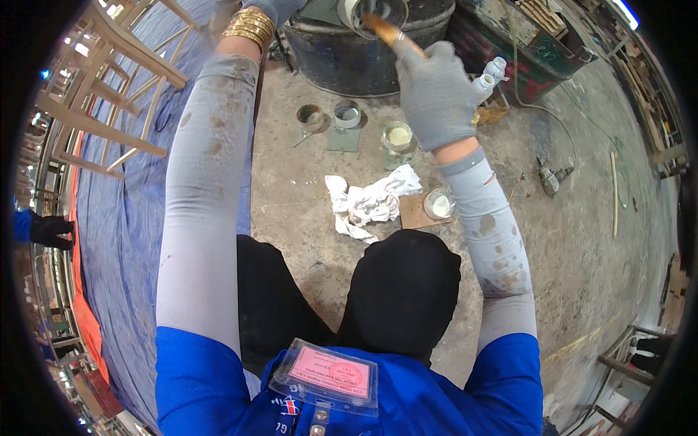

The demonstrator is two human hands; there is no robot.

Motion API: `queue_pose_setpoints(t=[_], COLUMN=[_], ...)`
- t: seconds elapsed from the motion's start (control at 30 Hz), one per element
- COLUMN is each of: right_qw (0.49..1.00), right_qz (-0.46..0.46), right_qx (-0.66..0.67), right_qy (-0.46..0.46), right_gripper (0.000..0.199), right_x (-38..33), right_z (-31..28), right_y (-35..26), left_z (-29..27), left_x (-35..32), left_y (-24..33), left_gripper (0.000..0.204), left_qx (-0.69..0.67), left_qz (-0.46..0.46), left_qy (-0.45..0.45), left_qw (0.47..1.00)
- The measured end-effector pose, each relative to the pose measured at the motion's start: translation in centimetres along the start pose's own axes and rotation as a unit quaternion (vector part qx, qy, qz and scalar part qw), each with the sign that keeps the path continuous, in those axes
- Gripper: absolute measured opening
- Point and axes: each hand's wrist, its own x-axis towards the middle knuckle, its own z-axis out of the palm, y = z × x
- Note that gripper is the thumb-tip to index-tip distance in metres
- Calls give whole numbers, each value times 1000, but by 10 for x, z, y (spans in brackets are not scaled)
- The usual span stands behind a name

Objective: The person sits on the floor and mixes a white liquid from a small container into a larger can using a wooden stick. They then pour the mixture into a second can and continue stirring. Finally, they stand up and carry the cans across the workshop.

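Observation:
My right hand (438, 94), in a grey knit glove, reaches forward and is closed around a paintbrush (390, 32). The brush's tip is at the mouth of a round, clear-walled cup (356, 13) with pale contents, above a big dark drum (347, 64). At the top edge is my left hand (275, 7), gloved in grey-blue, with gold bangles (249, 25) on the wrist. Its fingers are cut off by the frame, so whatever they hold is hidden.
Several paint cups, among them a cream one (398, 136), stand on the concrete floor beside a crumpled white rag (372, 198). Wooden chair frames (102, 94) stand left on blue sheeting (120, 240). White bottles (488, 78), a second bin (538, 58) and a hose-fed tool (552, 176) are right.

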Motion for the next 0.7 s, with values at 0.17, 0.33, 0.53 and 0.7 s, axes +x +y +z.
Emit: queue_pose_setpoints(t=[0.17,0.33,0.53,0.7], right_qw=[1000,1000,993,996], right_qz=[9,6,88,71], right_qx=[-23,-17,-7,11], right_qy=[1,17,-84,-46], right_gripper=[19,25,23,18], right_x=[11,17,28,46], right_z=[-2,-10,-9,-28], right_y=[2,3,-4,-9], left_z=[-4,-2,0,7], left_x=[9,16,27,27], left_y=[9,18,26,19], left_gripper=[21,22,20,23], left_qx=[25,32,107,102], left_qz=[6,-13,1,7], left_qy=[-12,-16,14,27], left_qw=[1000,999,994,994])
